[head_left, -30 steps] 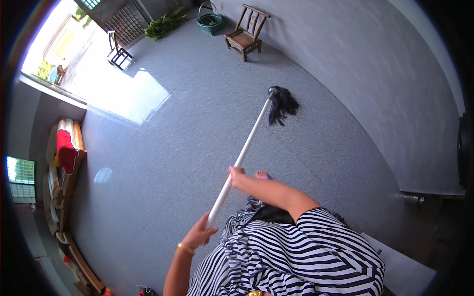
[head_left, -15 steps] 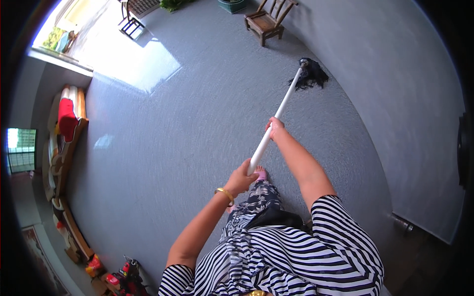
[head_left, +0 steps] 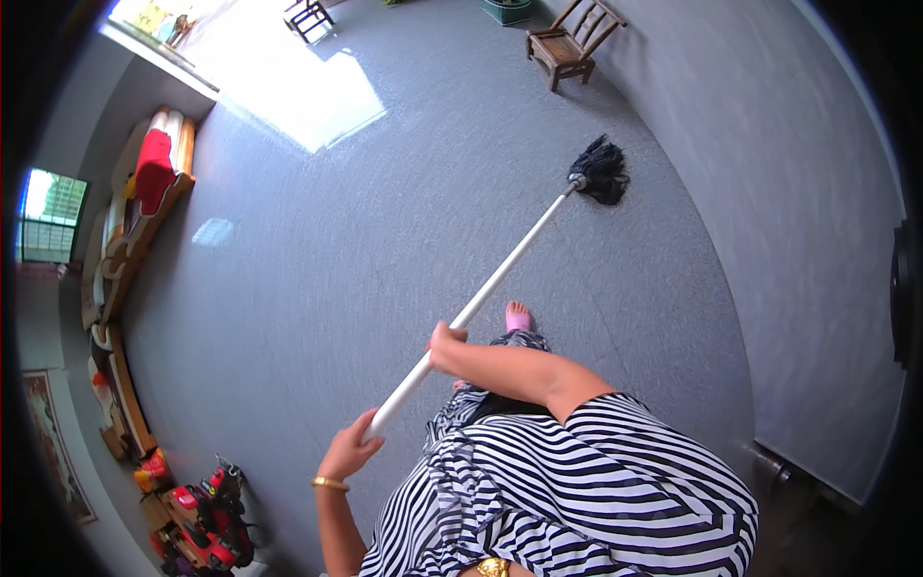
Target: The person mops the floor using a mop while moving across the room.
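Note:
A mop (head_left: 510, 260) with a long white handle slants across the floor in front of me, from lower left to upper right. Its black string head (head_left: 600, 171) lies spread on the grey floor near the right-hand wall. My left hand (head_left: 348, 446), with a gold bangle at the wrist, is closed round the top end of the handle. Farther down the shaft, my right hand (head_left: 444, 346) wraps round it, its forearm crossing in front of my body. My foot in a pink slipper (head_left: 518, 317) stands just right of the handle.
A small wooden chair (head_left: 567, 46) and a green planter (head_left: 507, 12) stand at the far right by the grey wall (head_left: 760, 192). Along the left runs a wooden sofa (head_left: 144, 231) with a red cloth. Red ride-on toys (head_left: 213, 524) are at lower left. Sunlight falls through a doorway.
Both hands have moved left and toward me, drawing the mop back. The mop head has come slightly nearer, its strings now trailing away from me. The view has shifted a little.

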A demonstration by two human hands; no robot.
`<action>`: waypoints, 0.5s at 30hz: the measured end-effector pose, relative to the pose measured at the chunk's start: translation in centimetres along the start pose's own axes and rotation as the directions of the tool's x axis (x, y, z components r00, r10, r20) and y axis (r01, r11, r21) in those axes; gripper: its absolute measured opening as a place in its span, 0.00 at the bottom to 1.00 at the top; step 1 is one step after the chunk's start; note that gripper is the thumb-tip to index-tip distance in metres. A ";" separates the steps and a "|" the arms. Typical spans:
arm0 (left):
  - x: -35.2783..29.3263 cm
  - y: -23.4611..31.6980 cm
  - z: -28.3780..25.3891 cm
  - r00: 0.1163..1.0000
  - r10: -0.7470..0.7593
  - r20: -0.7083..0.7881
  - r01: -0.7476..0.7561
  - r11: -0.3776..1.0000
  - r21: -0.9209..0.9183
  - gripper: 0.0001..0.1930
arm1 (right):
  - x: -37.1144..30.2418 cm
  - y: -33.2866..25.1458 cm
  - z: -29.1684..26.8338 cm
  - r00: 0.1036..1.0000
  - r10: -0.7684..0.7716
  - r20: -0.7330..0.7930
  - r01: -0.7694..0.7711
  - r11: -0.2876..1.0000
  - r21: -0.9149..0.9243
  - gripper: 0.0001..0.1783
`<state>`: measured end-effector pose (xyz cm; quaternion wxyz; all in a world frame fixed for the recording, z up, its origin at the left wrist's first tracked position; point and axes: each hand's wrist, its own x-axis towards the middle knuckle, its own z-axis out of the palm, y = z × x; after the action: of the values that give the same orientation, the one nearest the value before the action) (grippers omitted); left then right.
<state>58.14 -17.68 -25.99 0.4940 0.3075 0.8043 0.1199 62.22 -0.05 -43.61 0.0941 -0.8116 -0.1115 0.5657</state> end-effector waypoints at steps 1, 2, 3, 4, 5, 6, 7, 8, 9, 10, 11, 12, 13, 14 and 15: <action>-2.1 -1.4 0.1 0.999 -0.020 -0.031 0.021 1.000 0.009 0.23 | -0.7 2.6 0.3 1.000 0.015 0.018 -0.014 0.998 -0.066 0.10; -4.2 -2.8 0.1 0.998 -0.037 -0.059 0.037 0.999 -0.007 0.23 | -1.3 5.1 0.5 0.999 0.032 0.033 -0.027 0.991 -0.131 0.10; -6.3 -4.1 0.2 0.994 -0.059 -0.089 0.057 0.998 -0.026 0.23 | -2.2 7.3 0.5 0.999 0.026 0.037 -0.021 0.990 -0.140 0.10; -8.5 -5.2 0.0 0.989 -0.117 -0.096 0.113 0.993 -0.042 0.23 | -3.7 9.4 0.2 0.990 0.072 0.125 -0.039 0.968 -0.248 0.11; -10.6 -6.2 -0.3 0.980 -0.172 -0.100 0.167 0.984 -0.057 0.23 | -5.3 11.1 -0.3 0.971 0.127 0.204 -0.049 0.935 -0.352 0.12; -12.8 -7.5 -0.4 0.973 -0.204 -0.105 0.196 0.977 -0.085 0.23 | -7.1 12.8 -0.9 0.942 0.192 0.275 -0.049 0.890 -0.454 0.13; -15.2 -8.8 -0.5 0.964 -0.241 -0.112 0.228 0.967 -0.118 0.23 | -8.9 14.4 -1.4 0.904 0.264 0.337 -0.036 0.832 -0.554 0.15; -17.3 -9.1 -0.8 0.946 -0.311 -0.089 0.283 0.930 -0.236 0.24 | -10.2 15.7 -1.8 0.860 0.337 0.383 -0.015 0.768 -0.640 0.16; -19.5 -9.2 -1.0 0.924 -0.378 -0.058 0.335 0.873 -0.354 0.25 | -11.2 17.1 -2.2 0.860 0.335 0.384 -0.008 0.762 -0.648 0.16; -21.9 -9.7 -0.9 0.900 -0.429 -0.080 0.356 0.827 -0.436 0.27 | -12.4 18.6 -2.4 0.809 0.423 0.410 -0.039 0.733 -0.679 0.16; -23.6 -9.1 -1.1 0.879 -0.468 -0.090 0.364 0.781 -0.508 0.29 | -13.3 19.7 -2.7 0.754 0.501 0.426 -0.074 0.708 -0.702 0.16; -25.0 -8.2 -1.0 0.872 -0.468 -0.147 0.314 0.762 -0.566 0.31 | -14.1 20.7 -2.9 0.692 0.574 0.437 -0.107 0.681 -0.724 0.17; -26.1 -8.0 -1.4 0.871 -0.463 -0.166 0.304 0.772 -0.559 0.32 | -14.8 21.0 -3.2 0.625 0.639 0.449 -0.144 0.659 -0.738 0.17; -27.1 -7.3 -1.7 0.856 -0.491 -0.161 0.314 0.742 -0.593 0.33 | -15.5 21.5 -3.4 0.549 0.704 0.451 -0.169 0.622 -0.765 0.18; -27.6 -6.7 -1.9 0.842 -0.517 -0.153 0.324 0.711 -0.624 0.33 | -16.0 21.7 -3.5 0.468 0.762 0.448 -0.193 0.583 -0.789 0.18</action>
<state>62.91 -39.62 -8.48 0.4416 -0.0739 0.8467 0.2875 61.75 -25.56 -34.08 -0.4210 -0.4681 -0.0734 0.7735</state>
